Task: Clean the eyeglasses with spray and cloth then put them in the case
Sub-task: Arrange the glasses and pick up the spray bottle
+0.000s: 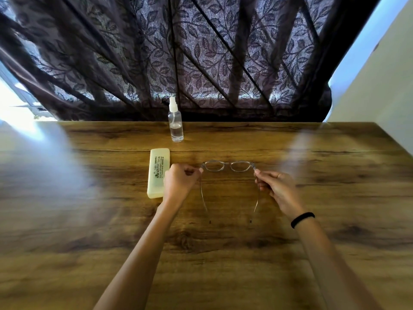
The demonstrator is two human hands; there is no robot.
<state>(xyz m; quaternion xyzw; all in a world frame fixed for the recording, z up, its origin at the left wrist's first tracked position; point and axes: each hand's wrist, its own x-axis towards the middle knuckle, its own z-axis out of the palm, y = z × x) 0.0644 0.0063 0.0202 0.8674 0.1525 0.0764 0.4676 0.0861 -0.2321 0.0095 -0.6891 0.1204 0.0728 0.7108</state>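
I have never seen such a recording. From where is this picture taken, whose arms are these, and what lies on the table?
There is no machine: a person wears one camera on the head, looking down at their own arms. The left hand and right hand each pinch a side of the eyeglasses, whose side pieces are unfolded. On the wooden table lie a closed yellowish case and, farther away, an upright spray bottle. No cloth is visible.
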